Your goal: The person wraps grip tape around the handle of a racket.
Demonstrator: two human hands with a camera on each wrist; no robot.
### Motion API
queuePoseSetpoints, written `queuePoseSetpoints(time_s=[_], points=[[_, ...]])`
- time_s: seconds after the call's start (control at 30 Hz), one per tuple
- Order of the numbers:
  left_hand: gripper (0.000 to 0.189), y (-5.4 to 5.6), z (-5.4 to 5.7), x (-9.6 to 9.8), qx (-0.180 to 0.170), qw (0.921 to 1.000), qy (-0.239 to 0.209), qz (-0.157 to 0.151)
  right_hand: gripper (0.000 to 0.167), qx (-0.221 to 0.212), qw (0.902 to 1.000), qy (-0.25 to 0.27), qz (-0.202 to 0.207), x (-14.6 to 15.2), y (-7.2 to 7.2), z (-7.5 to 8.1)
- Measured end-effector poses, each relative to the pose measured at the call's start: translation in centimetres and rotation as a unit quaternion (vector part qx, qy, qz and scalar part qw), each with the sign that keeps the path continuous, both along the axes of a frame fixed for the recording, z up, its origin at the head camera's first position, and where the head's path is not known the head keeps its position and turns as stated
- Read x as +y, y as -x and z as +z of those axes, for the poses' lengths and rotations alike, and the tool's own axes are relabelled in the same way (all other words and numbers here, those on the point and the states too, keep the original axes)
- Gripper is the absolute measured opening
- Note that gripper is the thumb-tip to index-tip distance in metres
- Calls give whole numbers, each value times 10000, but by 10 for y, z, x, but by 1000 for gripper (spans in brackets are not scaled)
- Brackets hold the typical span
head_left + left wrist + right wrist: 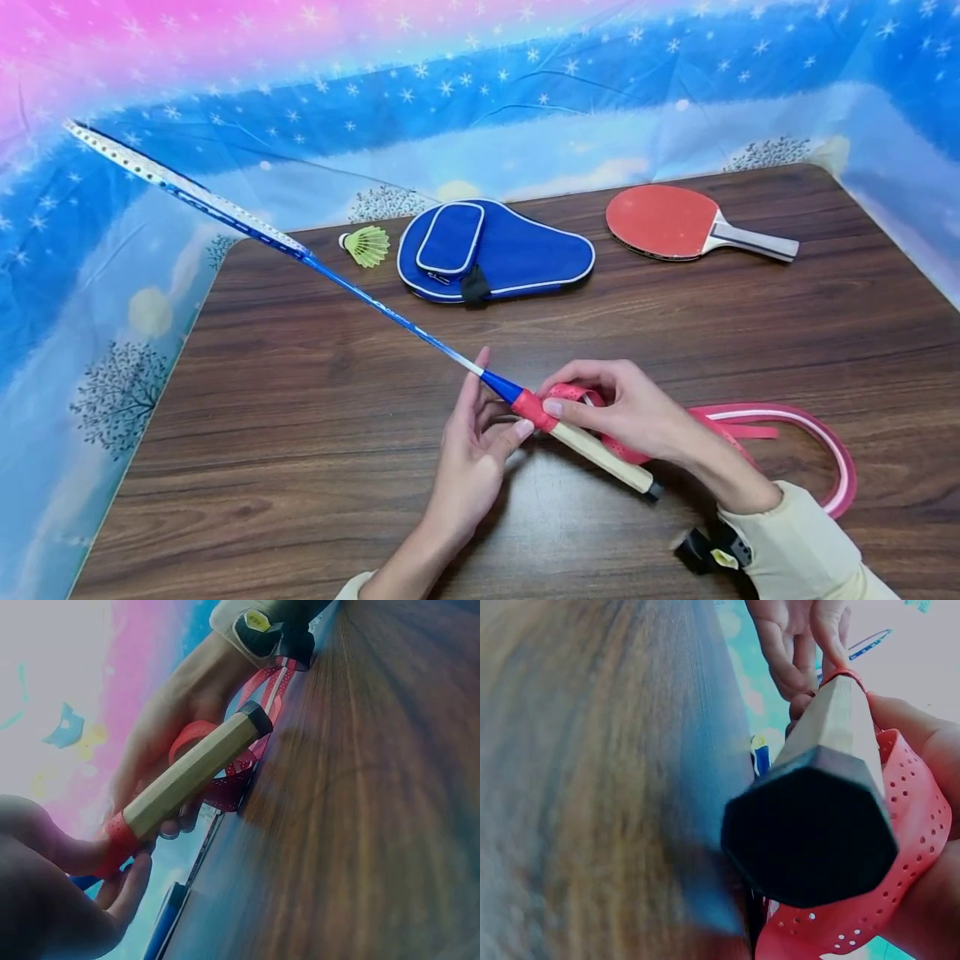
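Racket [390, 312] slants up and away from the left hand [474, 458], which pinches its partly wrapped handle [600, 456]. Beside it, the right hand [637, 412] pinches red perforated tape [915, 825] against the handle.

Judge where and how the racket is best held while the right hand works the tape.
Probably by the blue cone above the tape, from the person's left: the racket runs away to the left, the taper is slim and unwrapped, and the left hand is beside it, while the right hand and loose tape crowd the handle.
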State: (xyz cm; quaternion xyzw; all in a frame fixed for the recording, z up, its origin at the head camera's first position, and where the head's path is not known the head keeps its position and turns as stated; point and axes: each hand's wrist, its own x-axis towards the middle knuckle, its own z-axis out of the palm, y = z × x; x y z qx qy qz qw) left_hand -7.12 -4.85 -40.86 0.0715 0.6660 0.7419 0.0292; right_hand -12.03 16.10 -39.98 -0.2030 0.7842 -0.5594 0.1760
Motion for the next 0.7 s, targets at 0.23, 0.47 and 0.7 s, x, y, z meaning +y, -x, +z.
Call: queuePoseSetpoints(time_s=[0.23,0.47,0.7], points=[[75,1,1,-2,281,9994,84,-194,20,-69,9999,5,-108,-1,0,1],[67,1,3,0,365,9988,58,-329,20,-47,9999,95,-127,-3,0,0],[66,1,0,0,332,9990,-196,-243,19,-76,9998,122,-101,-5,0,-1]])
